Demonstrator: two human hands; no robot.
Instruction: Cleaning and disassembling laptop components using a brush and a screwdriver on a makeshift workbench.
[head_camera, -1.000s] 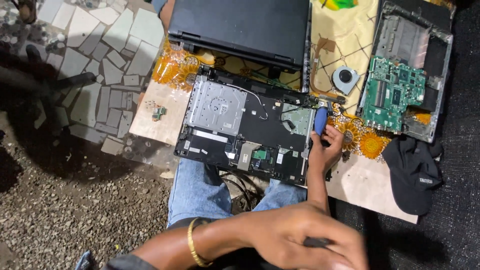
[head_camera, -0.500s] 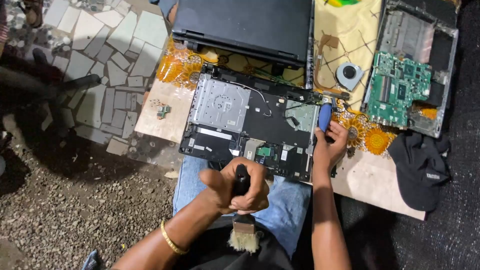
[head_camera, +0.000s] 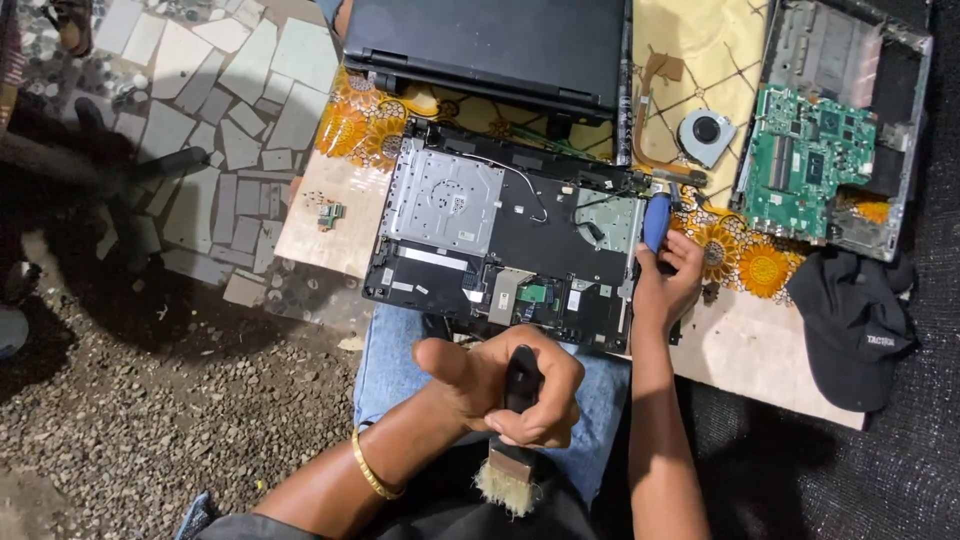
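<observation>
An opened laptop base (head_camera: 560, 230) lies on a small table (head_camera: 760, 350) over my knees, its metal plate and black inner frame exposed. My right hand (head_camera: 668, 290) rests at the base's right edge and grips a blue-handled tool (head_camera: 656, 220) that points up along that edge. My left hand (head_camera: 510, 385), with a gold bangle on its wrist, is closed around the black handle of a brush (head_camera: 508, 470). The pale bristles point down toward my lap, just in front of the base's near edge.
A closed black laptop (head_camera: 490, 45) lies behind the open base. At the right sit a round fan (head_camera: 706, 132), a second chassis with a green motherboard (head_camera: 810, 160) and a black cap (head_camera: 855, 330). A small green board (head_camera: 331, 212) lies at the table's left edge, beside stone paving and gravel.
My left hand has come up from the bottom of the view with the brush, toward the base's near edge. My right hand has stayed at the right edge with the blue tool.
</observation>
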